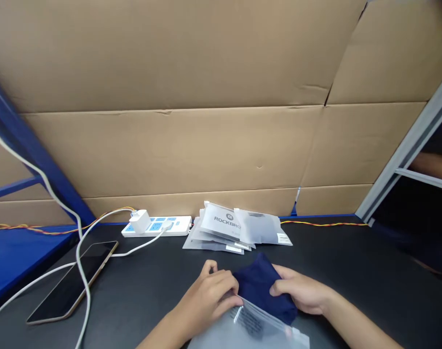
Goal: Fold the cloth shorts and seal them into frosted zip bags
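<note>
My right hand (302,291) grips a folded piece of dark navy fabric (262,286), thumb on top and fingers behind it. My left hand (215,300) pinches the upper edge of a frosted plastic zip bag (250,327) near its left corner. The fabric lies at the bag's mouth, its lower edge behind or just inside the opening; which of these I cannot tell. Dark print shows on the bag, and its slider sits at the right end. The bag's lower part runs out of view.
Several packed frosted bags (224,225) lie piled at the back of the black table (337,271). A white power strip (179,227) with plugs stands left of them. A phone (75,283) and white cables (83,271) occupy the left. Cardboard (191,150) walls the back.
</note>
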A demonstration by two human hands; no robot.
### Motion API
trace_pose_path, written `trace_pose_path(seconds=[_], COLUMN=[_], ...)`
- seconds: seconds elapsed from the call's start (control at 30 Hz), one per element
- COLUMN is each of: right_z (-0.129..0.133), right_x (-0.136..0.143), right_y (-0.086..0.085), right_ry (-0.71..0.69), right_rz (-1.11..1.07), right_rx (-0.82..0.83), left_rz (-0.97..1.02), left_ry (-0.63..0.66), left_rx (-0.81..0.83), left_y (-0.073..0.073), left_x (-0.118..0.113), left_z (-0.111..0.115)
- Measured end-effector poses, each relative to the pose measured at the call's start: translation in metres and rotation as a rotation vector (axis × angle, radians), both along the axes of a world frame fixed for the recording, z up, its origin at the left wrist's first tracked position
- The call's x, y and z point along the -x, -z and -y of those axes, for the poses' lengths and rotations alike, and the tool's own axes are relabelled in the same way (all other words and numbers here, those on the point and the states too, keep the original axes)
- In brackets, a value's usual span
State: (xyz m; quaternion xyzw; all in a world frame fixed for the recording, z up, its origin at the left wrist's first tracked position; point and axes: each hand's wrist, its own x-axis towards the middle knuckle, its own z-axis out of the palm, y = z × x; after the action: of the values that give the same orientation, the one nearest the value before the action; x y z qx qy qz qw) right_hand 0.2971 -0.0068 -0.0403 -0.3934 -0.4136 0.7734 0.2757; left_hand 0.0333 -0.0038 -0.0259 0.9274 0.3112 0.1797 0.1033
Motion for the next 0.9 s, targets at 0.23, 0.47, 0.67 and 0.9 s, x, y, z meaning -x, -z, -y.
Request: trace_pose_path(seconds=[0.23,0.47,0.67,0.9], right_z=[-0.001,-0.009,-0.011,-0.013], right_x=[0.002,-0.002,-0.005,-0.009], right_y=[0.001,-0.004,0.002,0.002], right_ry=[-0.432,-0.017,-0.134,-0.155], right_rz=[0.293,0.173,0.268,0.226], right_rx=[-0.011,-0.315,-0.381,-0.375], left_rz=[0.064,0.19,0.156,0.191], left_ry=[0.067,-0.134,-0.123,-0.178], left_rx=[0.138,0.266,0.385,0.509], left_y=[0.001,0.009,0.005,0.006], left_x=[-0.008,0.003,0.002,0.004], left_z=[0.011,-0.001,-0.003,-0.006])
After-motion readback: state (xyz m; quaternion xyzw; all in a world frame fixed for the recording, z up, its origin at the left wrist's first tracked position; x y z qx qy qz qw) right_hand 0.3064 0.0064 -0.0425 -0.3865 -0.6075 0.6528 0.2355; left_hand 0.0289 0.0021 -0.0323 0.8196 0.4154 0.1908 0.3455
